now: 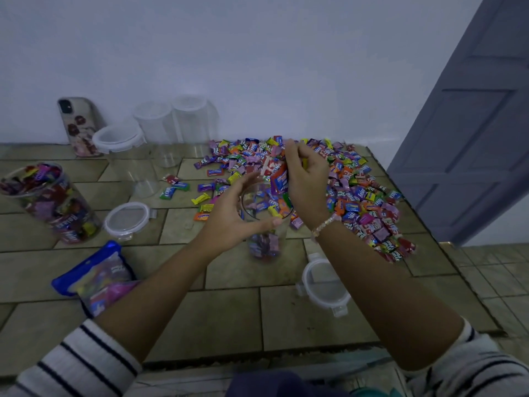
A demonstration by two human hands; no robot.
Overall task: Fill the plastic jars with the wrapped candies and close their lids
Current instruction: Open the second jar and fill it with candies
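Our left hand (229,222) curls round the jar (266,242) in the middle of the table (229,310). It is barely filled. Our right hand (306,181) grips candies (279,179) over it. The full jar (54,202) at the left edge has no lid on, and the empty jars (171,124) wait at the far edge.

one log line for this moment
left hand holds jar | right hand holds candies over its mouth | jar partly filled | candy pile behind | lid off

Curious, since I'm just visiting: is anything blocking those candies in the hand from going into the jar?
Nothing visible: the right hand holds candies above the open jar; a lid lies aside.
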